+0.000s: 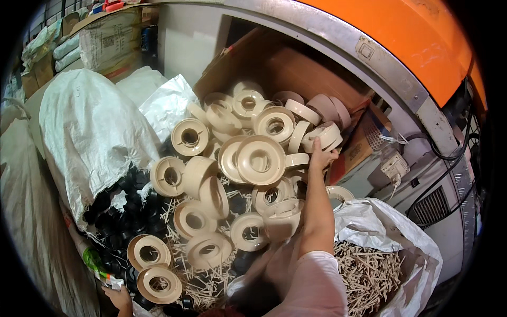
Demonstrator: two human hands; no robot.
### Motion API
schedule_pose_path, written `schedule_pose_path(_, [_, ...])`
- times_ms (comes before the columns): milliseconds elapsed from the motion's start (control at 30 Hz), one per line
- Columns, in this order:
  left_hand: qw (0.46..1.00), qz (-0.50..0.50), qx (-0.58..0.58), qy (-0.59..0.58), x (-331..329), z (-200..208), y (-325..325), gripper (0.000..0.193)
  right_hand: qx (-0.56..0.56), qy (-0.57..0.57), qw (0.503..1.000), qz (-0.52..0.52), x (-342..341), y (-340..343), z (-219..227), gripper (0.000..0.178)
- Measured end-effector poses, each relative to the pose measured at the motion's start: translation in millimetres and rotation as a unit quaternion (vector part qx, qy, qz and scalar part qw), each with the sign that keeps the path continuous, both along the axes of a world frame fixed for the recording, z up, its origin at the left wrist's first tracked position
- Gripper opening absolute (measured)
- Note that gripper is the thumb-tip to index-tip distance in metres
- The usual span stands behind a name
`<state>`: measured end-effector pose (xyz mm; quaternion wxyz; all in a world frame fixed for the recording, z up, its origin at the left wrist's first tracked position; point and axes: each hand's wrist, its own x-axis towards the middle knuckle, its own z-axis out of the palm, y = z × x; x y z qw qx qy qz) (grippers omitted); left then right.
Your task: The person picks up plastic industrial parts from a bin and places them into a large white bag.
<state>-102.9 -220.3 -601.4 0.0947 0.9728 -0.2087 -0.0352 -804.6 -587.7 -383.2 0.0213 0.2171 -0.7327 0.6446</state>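
My right hand is at the right side of a heap of beige plastic rings, its fingers closed on one beige plastic ring. Around it lie many similar round parts, among them a wide-rimmed one in the middle of the heap. Low on the left, my left hand has its fingers closed on the edge of a green-and-white plastic bag. Close to that hand rest two flanged rings, the lower ring and the upper ring overlapping.
Small black parts spill from a white woven sack on the left. Beige sprue sticks fill an opened white sack at the lower right. A cardboard box backs the heap, beside an orange-and-grey machine with cables.
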Motion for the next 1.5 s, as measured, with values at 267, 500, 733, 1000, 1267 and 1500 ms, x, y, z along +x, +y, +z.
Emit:
schedule_pose_path(267, [0.999, 0.015, 0.039, 0.001, -7, -9, -15, 0.09, -0.093, -0.072, 0.977, 0.176, -25, -25, -45, 0.095])
schedule_pose_path(500, [0.997, 0.053, 0.051, -0.029, -3, -14, -9, 0.091, 0.001, -0.195, 0.856, 0.479, 96, 61, -1, 0.046])
schedule_pose_path(733, [0.999, 0.024, 0.029, -0.011, -16, 0, -17, 0.091, 0.111, 0.069, 0.78, 0.611, 170, 71, 17, 0.077])
schedule_pose_path(1000, [0.997, 0.048, 0.057, -0.011, -27, 20, -20, 0.09, 0.225, -0.05, 0.804, 0.548, 97, 14, 53, 0.032])
schedule_pose_path(1267, [0.995, 0.038, 0.025, -0.083, -5, -17, -3, 0.089, 0.52, 0.236, 0.758, 0.315, -4, -55, -77, 0.081])
schedule_pose_path(1500, [0.998, 0.022, 0.012, -0.058, -24, 2, -13, 0.089, 0.417, 0.045, 0.845, 0.332, -1, -57, -81, 0.1])
